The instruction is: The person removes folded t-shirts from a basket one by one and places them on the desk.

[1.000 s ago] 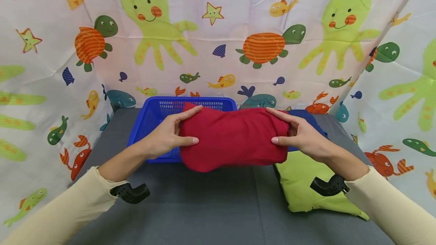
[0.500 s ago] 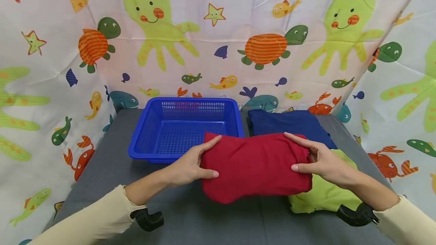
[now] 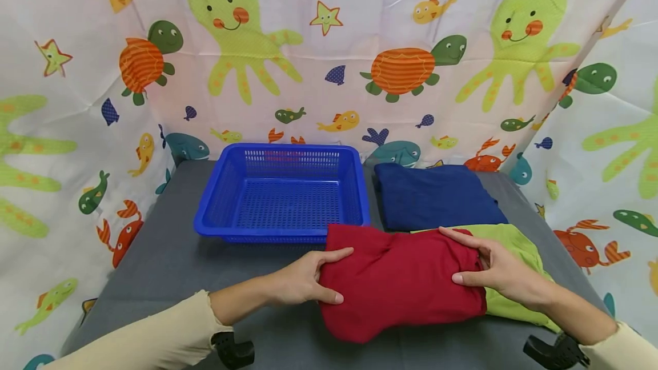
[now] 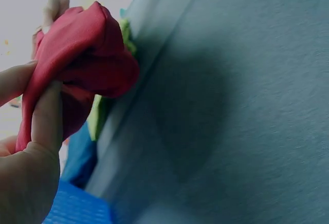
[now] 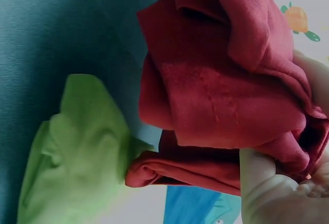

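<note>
A folded red garment [image 3: 398, 284] is held up between both hands, above the grey table. My left hand [image 3: 303, 278] pinches its left end, thumb in front and fingers behind. At the other end my right hand [image 3: 504, 276] grips the cloth the same way. The left wrist view shows the red cloth [image 4: 87, 49] raised off the surface, with a shadow below. In the right wrist view, the layered folds [image 5: 221, 95] hang from the hand. Partly behind the red garment lies a folded lime-green cloth [image 3: 514, 250].
A blue perforated plastic basket [image 3: 283, 232] stands at the back left with nothing in it. To its right lies a folded navy cloth [image 3: 437, 196]. Behind and at the sides hangs a white curtain [image 3: 329, 81] printed with sea animals. The grey table [image 3: 154, 278] extends toward me.
Both hands have brought the red garment from in front of the basket toward me, down and to the right. The basket and the navy cloth are now more exposed.
</note>
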The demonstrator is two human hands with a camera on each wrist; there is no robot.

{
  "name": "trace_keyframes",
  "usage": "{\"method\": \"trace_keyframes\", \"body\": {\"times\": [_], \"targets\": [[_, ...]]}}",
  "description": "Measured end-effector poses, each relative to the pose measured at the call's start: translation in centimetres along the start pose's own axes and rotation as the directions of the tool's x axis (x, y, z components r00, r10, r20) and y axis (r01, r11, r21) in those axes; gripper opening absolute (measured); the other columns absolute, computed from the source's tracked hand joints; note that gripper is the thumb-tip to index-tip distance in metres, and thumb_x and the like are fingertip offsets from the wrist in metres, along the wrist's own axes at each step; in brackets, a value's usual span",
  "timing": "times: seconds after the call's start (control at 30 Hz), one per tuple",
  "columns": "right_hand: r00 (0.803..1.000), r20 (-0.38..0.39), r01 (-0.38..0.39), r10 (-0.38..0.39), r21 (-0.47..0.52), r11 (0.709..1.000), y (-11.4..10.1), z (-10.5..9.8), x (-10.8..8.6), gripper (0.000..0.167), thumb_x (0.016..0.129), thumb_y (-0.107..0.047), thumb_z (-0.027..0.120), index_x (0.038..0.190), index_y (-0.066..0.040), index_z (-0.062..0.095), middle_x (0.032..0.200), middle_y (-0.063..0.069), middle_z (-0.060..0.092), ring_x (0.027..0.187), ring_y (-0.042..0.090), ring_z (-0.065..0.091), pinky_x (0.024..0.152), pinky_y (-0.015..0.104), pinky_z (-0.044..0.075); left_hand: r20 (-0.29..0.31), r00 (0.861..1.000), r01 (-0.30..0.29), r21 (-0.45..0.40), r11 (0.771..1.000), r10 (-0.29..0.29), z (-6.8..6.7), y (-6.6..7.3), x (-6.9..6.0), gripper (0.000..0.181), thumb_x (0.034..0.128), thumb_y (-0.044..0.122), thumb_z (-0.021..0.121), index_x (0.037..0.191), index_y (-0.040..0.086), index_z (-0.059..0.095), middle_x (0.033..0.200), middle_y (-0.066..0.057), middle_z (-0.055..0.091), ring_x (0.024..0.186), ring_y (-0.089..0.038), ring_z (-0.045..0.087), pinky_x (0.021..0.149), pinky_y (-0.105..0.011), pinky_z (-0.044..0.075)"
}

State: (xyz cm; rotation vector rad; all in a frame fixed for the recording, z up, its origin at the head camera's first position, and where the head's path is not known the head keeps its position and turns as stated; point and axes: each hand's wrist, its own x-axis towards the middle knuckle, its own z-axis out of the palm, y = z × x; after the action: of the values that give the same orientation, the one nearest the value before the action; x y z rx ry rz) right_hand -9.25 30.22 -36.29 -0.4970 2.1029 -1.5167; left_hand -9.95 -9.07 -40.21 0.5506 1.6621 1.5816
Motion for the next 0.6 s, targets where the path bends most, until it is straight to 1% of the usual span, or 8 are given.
{"method": "trace_keyframes", "body": {"times": [0.13,0.2,0.27,0.3,0.37,0.47,0.53,0.6], "targets": [[1.0,0.025,-0.015,0.014,0.025,1.0,1.1,0.5,0.1,0.078,0.095,-0.001,0.065,0.161,-0.007,0.023,0.137,-0.015,0.057,0.118,0.007,0.064,0.087,0.037,0.062,-0.004,0.999,0.038,0.003,0.999,-0.038,0.5,-1.3,0.0,0.082,0.0899,0.001,0.071,0.16,0.009,0.029,0.129,-0.009,0.062,0.107,-0.013,0.065,0.091,-0.026,0.058],[0.999,0.029,-0.03,0.029,0.042,0.999,1.7,0.9,0.3,0.078,0.096,-0.002,0.064,0.161,-0.008,0.023,0.138,-0.014,0.055,0.119,0.007,0.063,0.088,0.037,0.062,-0.017,0.999,0.048,-0.002,0.999,-0.048,0.5,-1.9,0.0,0.084,0.089,0.0,0.072,0.16,0.007,0.028,0.127,-0.01,0.064,0.105,-0.013,0.065,0.09,-0.026,0.059],[0.999,0.029,-0.036,0.035,0.058,0.998,2.2,1.3,0.6,0.079,0.096,-0.003,0.065,0.162,-0.008,0.022,0.139,-0.01,0.054,0.119,0.008,0.063,0.087,0.038,0.062,-0.035,0.998,0.044,0.002,0.999,-0.044,0.2,-2.5,-0.1,0.086,0.0885,-0.001,0.072,0.16,0.005,0.026,0.128,-0.011,0.065,0.105,-0.013,0.066,0.09,-0.027,0.059],[0.999,0.028,-0.039,0.037,0.065,0.997,2.4,1.5,0.7,0.079,0.096,-0.003,0.065,0.162,-0.007,0.021,0.14,-0.006,0.054,0.118,0.01,0.064,0.087,0.038,0.062,-0.046,0.998,0.043,0.009,0.999,-0.042,-0.1,-2.7,-0.1,0.087,0.0884,0.0,0.073,0.16,0.005,0.025,0.129,-0.012,0.064,0.106,-0.014,0.066,0.09,-0.027,0.059],[0.999,0.026,-0.037,0.035,0.068,0.997,2.8,1.9,1.2,0.081,0.095,-0.003,0.065,0.162,-0.007,0.02,0.143,0.005,0.052,0.118,0.011,0.064,0.087,0.039,0.062,-0.074,0.997,0.041,0.02,0.999,-0.039,-0.6,-3.0,-0.3,0.088,0.088,0.001,0.074,0.161,0.005,0.024,0.131,-0.013,0.063,0.108,-0.016,0.066,0.09,-0.03,0.059],[1.0,0.021,-0.018,0.017,0.036,0.999,3.6,2.6,2.0,0.083,0.094,-0.005,0.068,0.162,-0.008,0.02,0.149,0.022,0.042,0.117,0.01,0.063,0.087,0.037,0.062,-0.117,0.993,0.042,0.071,0.997,-0.033,-1.6,-3.4,-0.8,0.089,0.0871,0.004,0.076,0.16,0.005,0.025,0.133,-0.013,0.062,0.11,-0.018,0.066,0.09,-0.029,0.059],[1.0,0.012,-0.006,0.006,-0.01,1.0,4.2,3.0,2.6,0.084,0.093,-0.007,0.07,0.162,-0.009,0.022,0.151,0.029,0.037,0.116,0.008,0.062,0.087,0.034,0.061,-0.132,0.991,0.049,0.089,0.995,-0.037,-2.1,-3.7,-1.1,0.091,0.0866,0.005,0.076,0.161,0.004,0.023,0.134,-0.014,0.061,0.11,-0.018,0.065,0.089,-0.029,0.059],[1.0,0.01,-0.003,0.004,-0.039,0.999,4.8,3.2,3.1,0.086,0.091,-0.008,0.072,0.162,-0.009,0.023,0.151,0.031,0.036,0.114,0.008,0.063,0.087,0.032,0.061,-0.139,0.989,0.057,0.097,0.994,-0.044,-2.5,-4.2,-1.3,0.096,0.086,0.005,0.077,0.162,0.004,0.018,0.134,-0.014,0.06,0.108,-0.017,0.066,0.087,-0.027,0.058]]}}
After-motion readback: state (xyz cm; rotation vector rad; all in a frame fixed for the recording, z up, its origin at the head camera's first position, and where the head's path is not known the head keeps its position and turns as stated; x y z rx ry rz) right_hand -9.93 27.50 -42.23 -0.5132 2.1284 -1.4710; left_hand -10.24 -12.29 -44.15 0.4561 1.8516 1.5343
